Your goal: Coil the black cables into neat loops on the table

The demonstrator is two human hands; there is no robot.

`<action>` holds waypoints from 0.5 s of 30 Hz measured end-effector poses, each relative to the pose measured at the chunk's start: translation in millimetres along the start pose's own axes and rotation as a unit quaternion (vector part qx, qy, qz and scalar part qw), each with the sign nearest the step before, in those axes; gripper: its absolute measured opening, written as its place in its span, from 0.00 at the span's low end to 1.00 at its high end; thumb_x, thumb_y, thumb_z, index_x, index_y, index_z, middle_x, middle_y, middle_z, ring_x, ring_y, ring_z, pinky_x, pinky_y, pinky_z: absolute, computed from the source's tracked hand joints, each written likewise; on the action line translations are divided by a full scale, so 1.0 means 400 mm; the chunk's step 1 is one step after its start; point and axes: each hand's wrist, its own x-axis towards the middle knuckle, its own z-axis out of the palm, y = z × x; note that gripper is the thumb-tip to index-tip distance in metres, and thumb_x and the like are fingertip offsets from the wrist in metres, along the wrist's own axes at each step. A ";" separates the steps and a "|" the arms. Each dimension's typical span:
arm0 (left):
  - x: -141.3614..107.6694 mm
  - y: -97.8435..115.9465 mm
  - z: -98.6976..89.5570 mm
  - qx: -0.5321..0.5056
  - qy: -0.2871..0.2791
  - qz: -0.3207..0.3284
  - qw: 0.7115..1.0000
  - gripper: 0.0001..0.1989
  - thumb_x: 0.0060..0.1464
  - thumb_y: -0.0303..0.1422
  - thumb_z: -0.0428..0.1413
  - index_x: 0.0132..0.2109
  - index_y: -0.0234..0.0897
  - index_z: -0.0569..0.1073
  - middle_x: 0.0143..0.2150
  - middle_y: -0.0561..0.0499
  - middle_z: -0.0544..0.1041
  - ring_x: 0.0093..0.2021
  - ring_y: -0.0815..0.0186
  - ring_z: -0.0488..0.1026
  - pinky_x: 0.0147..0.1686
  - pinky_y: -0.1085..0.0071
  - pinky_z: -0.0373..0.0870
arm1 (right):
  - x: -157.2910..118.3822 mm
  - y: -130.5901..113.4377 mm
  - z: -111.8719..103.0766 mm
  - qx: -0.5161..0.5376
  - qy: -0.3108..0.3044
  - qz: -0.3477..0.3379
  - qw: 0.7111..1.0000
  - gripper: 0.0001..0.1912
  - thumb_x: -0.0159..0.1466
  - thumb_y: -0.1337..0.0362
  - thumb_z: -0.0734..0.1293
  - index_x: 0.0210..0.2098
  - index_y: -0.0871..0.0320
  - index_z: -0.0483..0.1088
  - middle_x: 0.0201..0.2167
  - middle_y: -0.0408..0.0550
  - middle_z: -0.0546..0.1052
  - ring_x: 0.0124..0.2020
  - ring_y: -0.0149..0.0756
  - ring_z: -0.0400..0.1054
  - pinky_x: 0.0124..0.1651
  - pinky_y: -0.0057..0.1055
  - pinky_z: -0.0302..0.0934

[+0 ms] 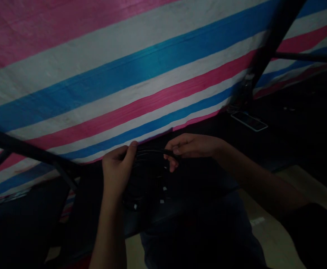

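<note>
A black cable bundle (pixel 150 150) stretches between my two hands above a dark table, its loops hanging down between them. My left hand (pixel 120 162) is closed on its left end, thumb pressed on top. At the right end, my right hand (pixel 190 147) holds the cable between thumb and fingers, with the lower fingers curled beneath. Small white pieces (pixel 162 201) show below the hands, near the dark loops; the dim light hides what they belong to.
A striped tarp (pixel 141 74) hangs behind the table (pixel 214 175). A phone (pixel 249 121) lies at the back right beside a clear bottle (pixel 246 86). Dark metal poles (pixel 278 37) stand at right and left (pixel 31 149).
</note>
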 end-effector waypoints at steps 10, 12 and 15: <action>-0.016 -0.046 -0.007 0.019 0.089 -0.001 0.996 0.25 0.59 0.44 0.58 0.19 0.37 0.62 0.18 0.58 0.55 0.21 0.72 0.53 0.21 0.73 0.51 | -0.104 0.021 -0.018 -0.182 0.102 0.002 0.978 0.14 0.69 0.56 0.65 0.43 0.61 0.76 0.43 0.51 0.81 0.31 0.29 0.69 0.33 0.26 0.63; -0.026 -0.057 -0.020 0.022 0.086 -0.001 0.996 0.25 0.57 0.43 0.58 0.18 0.38 0.61 0.18 0.58 0.54 0.20 0.72 0.53 0.21 0.73 0.51 | -0.127 0.004 -0.022 -0.242 0.094 0.018 0.965 0.13 0.69 0.57 0.65 0.42 0.60 0.77 0.43 0.50 0.81 0.32 0.31 0.70 0.34 0.27 0.63; -0.037 -0.080 -0.062 0.029 0.112 -0.022 0.993 0.22 0.56 0.42 0.58 0.19 0.37 0.65 0.17 0.58 0.56 0.19 0.72 0.53 0.20 0.73 0.50 | -0.153 0.005 -0.028 -0.325 0.113 0.062 0.937 0.14 0.69 0.57 0.64 0.35 0.59 0.76 0.31 0.46 0.79 0.30 0.32 0.70 0.32 0.27 0.62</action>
